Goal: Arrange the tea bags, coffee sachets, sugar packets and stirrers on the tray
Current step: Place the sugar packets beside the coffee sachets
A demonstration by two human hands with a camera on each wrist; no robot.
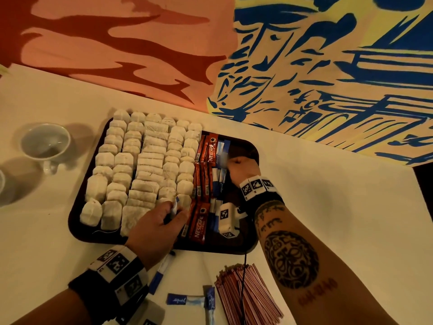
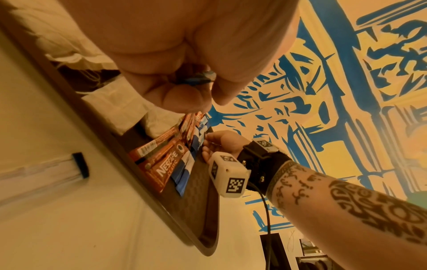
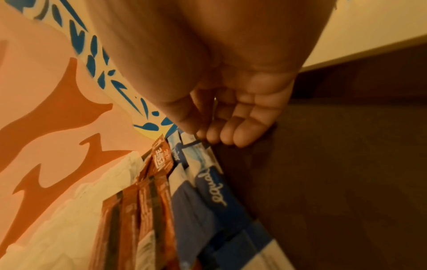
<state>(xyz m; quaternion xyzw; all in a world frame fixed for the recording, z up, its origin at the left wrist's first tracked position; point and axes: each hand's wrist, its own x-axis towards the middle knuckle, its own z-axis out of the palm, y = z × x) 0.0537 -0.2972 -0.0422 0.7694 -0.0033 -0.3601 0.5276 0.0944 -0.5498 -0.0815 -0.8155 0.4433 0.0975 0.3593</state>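
Observation:
A dark brown tray (image 1: 210, 249) holds rows of white tea bags (image 1: 140, 165) on its left, then a column of red coffee sachets (image 1: 201, 179), then blue-and-white sugar packets (image 1: 219, 181). My left hand (image 1: 164, 219) hovers over the tray's near edge and grips a few sugar packets (image 2: 196, 80) between thumb and fingers. My right hand (image 1: 239, 166) is over the far right of the tray. Its thumb and fingertips (image 3: 208, 137) pinch the far end of a sugar packet (image 3: 191, 138) lying in the column. A bundle of pink stirrers (image 1: 253, 296) lies on the table in front of the tray.
Loose sugar packets (image 1: 180, 300) lie on the white tablecloth near my left wrist. A white cup (image 1: 45, 144) stands left of the tray. The tray's right part (image 3: 323, 164) is bare. A painted wall runs behind the table.

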